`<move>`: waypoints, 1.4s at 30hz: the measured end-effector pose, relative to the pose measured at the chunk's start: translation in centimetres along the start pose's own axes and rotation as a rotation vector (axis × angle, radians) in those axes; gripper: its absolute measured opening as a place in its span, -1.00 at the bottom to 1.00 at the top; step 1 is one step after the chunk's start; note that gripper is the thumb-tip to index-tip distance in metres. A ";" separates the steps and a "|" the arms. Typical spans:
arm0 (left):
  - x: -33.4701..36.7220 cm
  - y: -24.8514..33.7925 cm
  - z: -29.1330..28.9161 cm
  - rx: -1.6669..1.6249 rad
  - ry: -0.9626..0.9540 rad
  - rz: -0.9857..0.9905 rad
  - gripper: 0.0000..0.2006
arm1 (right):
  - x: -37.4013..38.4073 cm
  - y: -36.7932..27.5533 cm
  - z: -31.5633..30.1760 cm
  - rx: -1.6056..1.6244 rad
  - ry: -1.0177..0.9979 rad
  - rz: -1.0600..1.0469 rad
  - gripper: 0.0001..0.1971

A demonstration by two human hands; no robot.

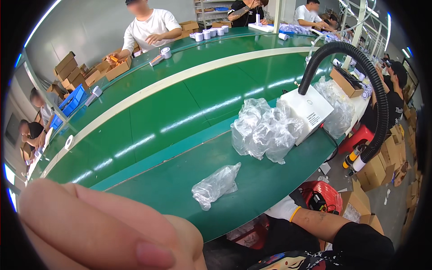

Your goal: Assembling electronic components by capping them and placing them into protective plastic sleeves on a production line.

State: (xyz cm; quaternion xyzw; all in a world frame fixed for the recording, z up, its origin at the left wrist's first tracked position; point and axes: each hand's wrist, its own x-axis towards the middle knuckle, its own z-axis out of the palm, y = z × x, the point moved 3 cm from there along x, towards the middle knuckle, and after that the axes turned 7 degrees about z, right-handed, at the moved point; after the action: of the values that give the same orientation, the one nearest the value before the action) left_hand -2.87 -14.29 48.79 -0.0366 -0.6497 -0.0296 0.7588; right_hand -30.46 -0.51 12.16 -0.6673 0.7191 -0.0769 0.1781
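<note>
Very close and large at the lower left, my bare left hand (103,225) has its fingers curled and pressed together. Whatever may be inside them is out of sight. My right hand (282,209), in a white glove with a yellow cuff, rests low beside the near edge of the green work table (171,184); its fingers cannot be made out. A crumpled clear plastic bag (216,185) lies on the table between the two hands, touched by neither. Farther back is a bigger heap of clear plastic bags (265,128), against a white box-shaped machine (307,108).
A black corrugated hose (382,96) arches from the machine down to the right. Beyond a pale rail (180,74) runs a green conveyor, with co-workers across it and white cylindrical parts (209,33). A red stool (326,195) and cardboard boxes (375,171) stand at the right.
</note>
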 end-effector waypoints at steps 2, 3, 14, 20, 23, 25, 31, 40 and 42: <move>0.0 0.0 0.0 -0.002 -0.009 0.002 -0.77 | 0.0 -0.1 -0.4 -0.013 0.001 0.000 -0.59; 0.0 0.1 0.0 -0.003 -0.012 0.004 -0.77 | 0.1 -0.1 -0.7 -0.003 0.007 -0.005 -0.59; 0.2 -0.5 1.8 -0.012 0.182 0.188 -0.68 | 1.1 -0.7 -0.9 0.011 0.301 -0.276 -0.60; -0.5 -0.2 1.1 0.005 0.173 0.211 -0.63 | -0.6 -0.9 0.8 0.014 0.079 -0.131 -0.61; -0.7 0.0 1.7 0.001 0.117 0.180 -0.60 | 0.0 0.4 -0.4 -0.028 0.084 -0.143 -0.61; -0.8 0.1 1.8 -0.014 0.060 0.161 -0.58 | 0.2 1.0 -1.1 0.020 0.088 -0.137 -0.61; -1.6 0.7 1.8 -0.027 0.050 0.148 -0.52 | 0.4 1.4 -1.3 0.062 0.071 -0.146 -0.59; -2.3 3.7 1.0 0.074 0.249 0.223 -0.44 | -2.4 1.0 -2.3 -0.070 0.344 -0.169 -0.53; -2.0 5.7 1.9 0.037 0.270 0.163 -0.42 | -2.5 2.2 -2.0 -0.107 0.185 -0.043 -0.55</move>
State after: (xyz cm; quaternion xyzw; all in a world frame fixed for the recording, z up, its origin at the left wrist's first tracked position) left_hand -4.49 -8.49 47.05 -0.0712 -0.5369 0.0394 0.8397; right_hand -33.17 1.95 13.64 -0.6811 0.7211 -0.1035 0.0735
